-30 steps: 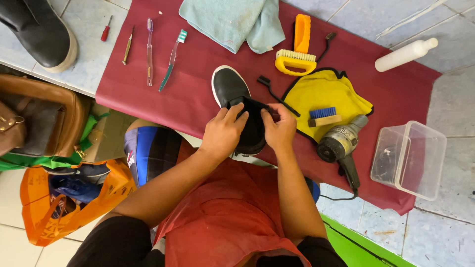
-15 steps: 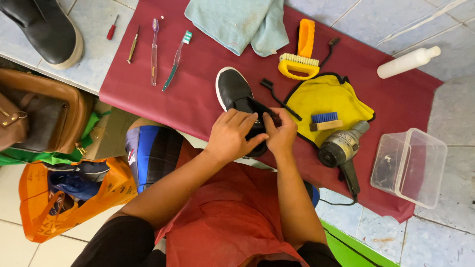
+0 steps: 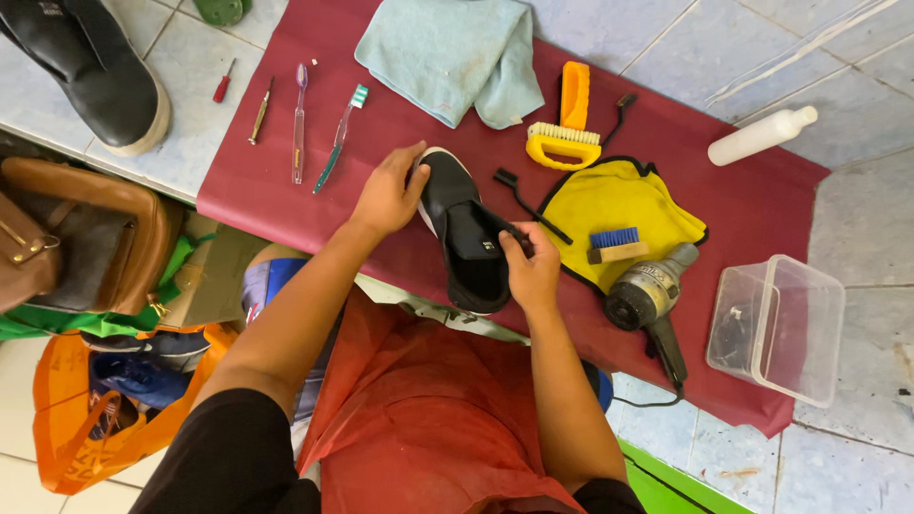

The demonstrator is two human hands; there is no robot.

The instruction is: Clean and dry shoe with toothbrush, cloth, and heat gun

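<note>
A black slip-on shoe (image 3: 465, 228) with a white sole edge lies on the maroon cloth (image 3: 286, 181), toe pointing away from me. My left hand (image 3: 388, 193) cups its toe from the left. My right hand (image 3: 531, 270) pinches the right rim of the shoe's opening. A thin black brush (image 3: 519, 195) lies just right of the shoe.
On the cloth: two toothbrushes (image 3: 322, 135), a light blue towel (image 3: 455, 55), an orange-yellow scrub brush (image 3: 567, 126), a yellow cloth (image 3: 619, 211) with a small blue brush (image 3: 617, 245), a hair dryer (image 3: 649, 306). A clear plastic box (image 3: 779, 328), white bottle (image 3: 760, 137), second black shoe (image 3: 90, 67), brown bag (image 3: 67, 243).
The shoe has been lowered onto the cloth, toe away. My left hand slid from the shoe's opening to its toe. My right hand stays at the opening's rim.
</note>
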